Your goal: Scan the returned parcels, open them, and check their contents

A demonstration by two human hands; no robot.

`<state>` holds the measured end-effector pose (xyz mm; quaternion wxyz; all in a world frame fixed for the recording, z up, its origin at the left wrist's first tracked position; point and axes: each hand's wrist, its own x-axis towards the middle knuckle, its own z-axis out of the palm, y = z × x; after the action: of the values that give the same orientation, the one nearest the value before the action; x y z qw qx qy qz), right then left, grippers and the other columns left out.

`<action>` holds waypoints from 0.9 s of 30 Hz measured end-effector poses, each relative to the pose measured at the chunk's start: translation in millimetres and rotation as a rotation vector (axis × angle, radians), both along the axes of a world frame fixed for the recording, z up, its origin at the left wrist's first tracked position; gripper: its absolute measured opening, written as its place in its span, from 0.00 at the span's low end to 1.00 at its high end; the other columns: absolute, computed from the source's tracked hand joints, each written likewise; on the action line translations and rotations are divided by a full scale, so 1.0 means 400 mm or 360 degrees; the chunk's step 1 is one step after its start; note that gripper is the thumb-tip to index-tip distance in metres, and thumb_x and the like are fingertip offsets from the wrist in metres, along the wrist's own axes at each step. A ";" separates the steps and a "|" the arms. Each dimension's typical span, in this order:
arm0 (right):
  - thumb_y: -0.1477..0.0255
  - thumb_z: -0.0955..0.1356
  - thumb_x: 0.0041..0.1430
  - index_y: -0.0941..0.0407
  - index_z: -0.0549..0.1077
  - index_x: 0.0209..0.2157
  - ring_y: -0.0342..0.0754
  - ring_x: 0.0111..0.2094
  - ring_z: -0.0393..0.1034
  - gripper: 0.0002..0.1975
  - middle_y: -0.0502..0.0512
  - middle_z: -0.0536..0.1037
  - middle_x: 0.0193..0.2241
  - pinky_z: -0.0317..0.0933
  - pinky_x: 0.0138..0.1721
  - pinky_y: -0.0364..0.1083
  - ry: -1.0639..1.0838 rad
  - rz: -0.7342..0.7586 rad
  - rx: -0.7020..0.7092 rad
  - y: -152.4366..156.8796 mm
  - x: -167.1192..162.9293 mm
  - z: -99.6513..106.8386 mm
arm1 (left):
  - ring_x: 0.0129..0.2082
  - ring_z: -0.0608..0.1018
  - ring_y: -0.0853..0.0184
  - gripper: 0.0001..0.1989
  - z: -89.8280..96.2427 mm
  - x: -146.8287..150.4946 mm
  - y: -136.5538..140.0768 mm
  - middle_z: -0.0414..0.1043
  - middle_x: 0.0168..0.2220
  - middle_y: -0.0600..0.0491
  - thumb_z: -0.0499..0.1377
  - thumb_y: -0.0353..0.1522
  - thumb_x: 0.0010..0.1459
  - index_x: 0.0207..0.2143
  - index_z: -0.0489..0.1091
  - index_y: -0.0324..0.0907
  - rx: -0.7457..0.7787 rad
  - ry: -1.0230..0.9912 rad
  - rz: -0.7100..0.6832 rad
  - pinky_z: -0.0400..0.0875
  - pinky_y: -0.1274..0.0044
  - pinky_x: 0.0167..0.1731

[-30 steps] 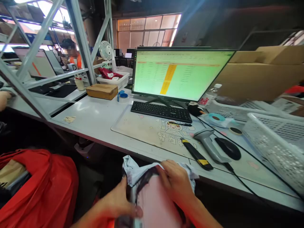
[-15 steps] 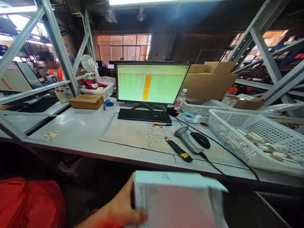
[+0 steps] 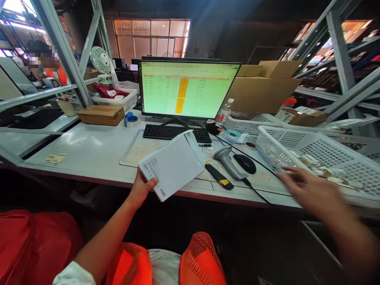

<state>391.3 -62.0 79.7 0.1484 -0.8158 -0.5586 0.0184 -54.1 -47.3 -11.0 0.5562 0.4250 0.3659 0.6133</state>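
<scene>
A flat white box with printed text and a barcode at its lower left corner is tilted above the desk's front edge. My left hand grips that corner, thumb on top. At its far end a flap stands open. My right hand, smeared by motion, is off to the right beside the white plastic basket, apart from the box. Between the hands lie a black and yellow utility knife, a grey barcode scanner and a black mouse.
A lit monitor and black keyboard stand at the back. Blue tape and a brown carton are to the left. Cardboard boxes stack behind the basket. Metal posts frame the left. A co-worker is beyond.
My left hand has carried the white box forward and up over the desk, turning it. My right hand has come into view at the right. The camera view has tilted down.
</scene>
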 end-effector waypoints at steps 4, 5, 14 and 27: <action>0.57 0.66 0.66 0.62 0.62 0.67 0.72 0.57 0.69 0.35 0.75 0.74 0.55 0.64 0.56 0.63 -0.0124 -0.0162 -0.0295 0.189 -0.095 -0.048 | 0.52 0.77 0.60 0.32 0.030 0.057 0.028 0.75 0.50 0.50 0.74 0.39 0.47 0.50 0.63 0.47 0.0024 -0.0289 0.0203 0.74 0.69 0.52; 0.56 0.66 0.65 0.65 0.62 0.66 0.73 0.57 0.69 0.37 0.78 0.73 0.55 0.64 0.55 0.64 -0.0110 -0.0231 -0.0327 0.227 -0.125 -0.067 | 0.54 0.76 0.60 0.33 0.035 0.069 0.034 0.74 0.53 0.50 0.74 0.40 0.47 0.51 0.62 0.48 0.0052 -0.0359 0.0255 0.73 0.69 0.54; 0.55 0.60 0.67 0.69 0.75 0.50 0.71 0.51 0.73 0.30 0.81 0.77 0.46 0.67 0.46 0.59 -0.0025 -0.0109 -0.0305 0.232 -0.186 -0.032 | 0.60 0.74 0.57 0.39 0.054 0.113 0.086 0.69 0.59 0.41 0.70 0.48 0.54 0.58 0.51 0.47 0.0419 -0.0074 0.0607 0.68 0.63 0.61; 0.44 0.62 0.61 0.55 0.78 0.39 0.54 0.33 0.73 0.29 0.55 0.79 0.30 0.66 0.36 0.48 0.0343 0.0981 -0.0170 0.094 -0.264 0.074 | 0.55 0.77 0.57 0.36 0.038 0.109 0.122 0.71 0.55 0.41 0.70 0.48 0.53 0.52 0.52 0.46 0.0420 -0.0014 0.0618 0.71 0.63 0.58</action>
<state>285.7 -24.6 109.5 0.1511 -0.6084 -0.7585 0.1778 -10.6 1.5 4.3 0.3689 0.4130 0.3551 0.7531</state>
